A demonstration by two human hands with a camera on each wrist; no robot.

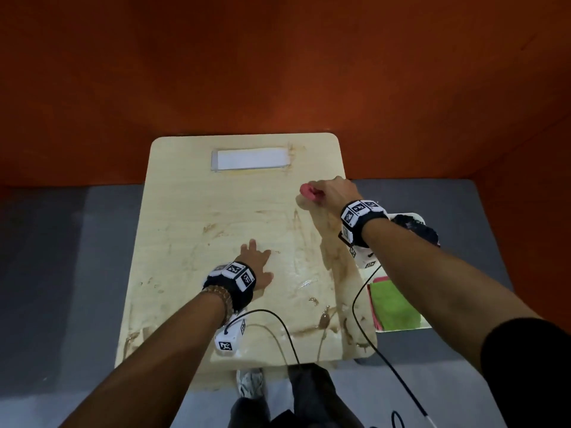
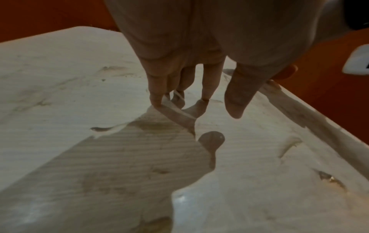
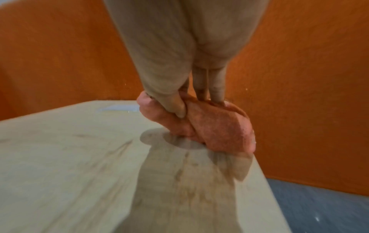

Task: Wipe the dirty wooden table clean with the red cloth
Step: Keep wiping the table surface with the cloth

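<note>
The pale wooden table (image 1: 191,211) carries brown smears across its middle, right side and front edge. My right hand (image 1: 327,191) grips the bunched red cloth (image 1: 309,192) near the table's far right edge; in the right wrist view the cloth (image 3: 217,130) touches the table (image 3: 60,157) with my thumb and fingers curled round it. My left hand (image 1: 256,261) rests near the table's middle with fingers straight and spread. In the left wrist view its fingertips (image 2: 156,100) touch the smeared table (image 2: 60,88).
A white rectangle (image 1: 251,159) lies at the table's far side. To the right, a tray holds a folded green cloth (image 1: 394,304) over a pink one, with a dark object (image 1: 414,228) behind. Orange walls close in behind and at the right. Black cables (image 1: 364,322) trail from both wrists.
</note>
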